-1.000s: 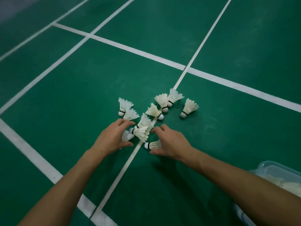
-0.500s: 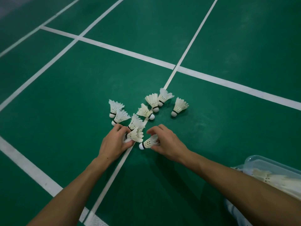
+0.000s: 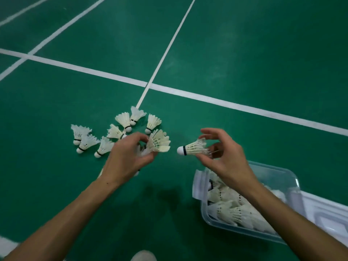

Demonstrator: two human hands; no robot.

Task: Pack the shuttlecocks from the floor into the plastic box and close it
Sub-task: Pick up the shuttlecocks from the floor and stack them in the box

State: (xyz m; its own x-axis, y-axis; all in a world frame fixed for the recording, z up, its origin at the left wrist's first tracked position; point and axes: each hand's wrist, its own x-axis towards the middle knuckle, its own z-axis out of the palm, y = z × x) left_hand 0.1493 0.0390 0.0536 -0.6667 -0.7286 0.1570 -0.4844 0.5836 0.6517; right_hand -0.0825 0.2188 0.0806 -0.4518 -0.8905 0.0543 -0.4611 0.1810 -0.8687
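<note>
You are now lifting shuttlecocks off the floor: left hand gripping a bunch, right hand pinching one shuttlecock above the plastic box.

- My left hand is raised, back toward me, fingers curled, gripping shuttlecocks.
- My right hand pinches one shuttlecock by its feathers, remaining fingers spread.
</note>
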